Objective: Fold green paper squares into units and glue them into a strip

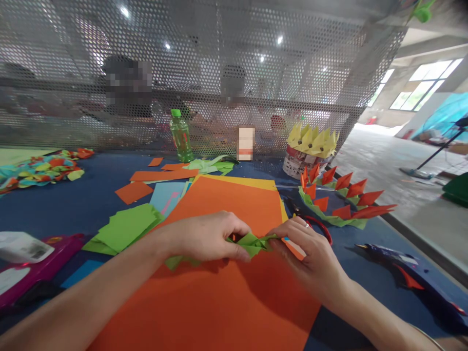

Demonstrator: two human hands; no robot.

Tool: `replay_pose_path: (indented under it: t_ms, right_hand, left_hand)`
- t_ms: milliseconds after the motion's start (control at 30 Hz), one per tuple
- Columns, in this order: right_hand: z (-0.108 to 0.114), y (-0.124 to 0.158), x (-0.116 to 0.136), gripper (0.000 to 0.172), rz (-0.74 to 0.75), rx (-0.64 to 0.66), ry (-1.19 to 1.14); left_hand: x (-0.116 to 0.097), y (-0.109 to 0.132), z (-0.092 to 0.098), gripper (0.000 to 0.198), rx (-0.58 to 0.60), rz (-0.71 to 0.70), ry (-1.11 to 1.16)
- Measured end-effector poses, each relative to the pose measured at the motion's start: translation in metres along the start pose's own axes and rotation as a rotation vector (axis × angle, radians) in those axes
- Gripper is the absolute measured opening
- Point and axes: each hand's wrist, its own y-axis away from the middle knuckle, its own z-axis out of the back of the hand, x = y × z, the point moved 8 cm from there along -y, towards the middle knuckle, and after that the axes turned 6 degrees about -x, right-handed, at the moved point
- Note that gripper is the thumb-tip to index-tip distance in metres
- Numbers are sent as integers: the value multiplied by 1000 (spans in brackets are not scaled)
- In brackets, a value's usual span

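Note:
Between my two hands is a strip of folded green paper, its left part trailing out under my wrist. My left hand is closed on it, thumb and forefinger pinching near the middle. At its right end my right hand pinches the green paper between thumb and fingertips. Both hands are just above large orange sheets. To the left lies a stack of cut green paper pieces. A pair of red-handled scissors lies partly behind my right hand.
A glue gun lies at right, near a red-and-green folded paper ring. Behind it stands a yellow paper crown on a container. A green bottle stands before the perforated metal screen. At left is a magenta tool.

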Motion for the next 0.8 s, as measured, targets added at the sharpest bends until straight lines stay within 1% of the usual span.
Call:
replay_pose_path:
  t_ms: [233, 433, 800]
  right_hand:
    - [-1, 0, 2, 13, 27, -6, 8]
    - [-1, 2, 1, 14, 44, -1, 23]
    - [-1, 3, 0, 14, 43, 1, 38]
  left_hand:
    - [-6, 3, 1, 20, -17, -12, -27]
    - [-5, 3, 2, 24, -29, -10, -47]
    - [-9, 5, 4, 24, -49, -26, -45]
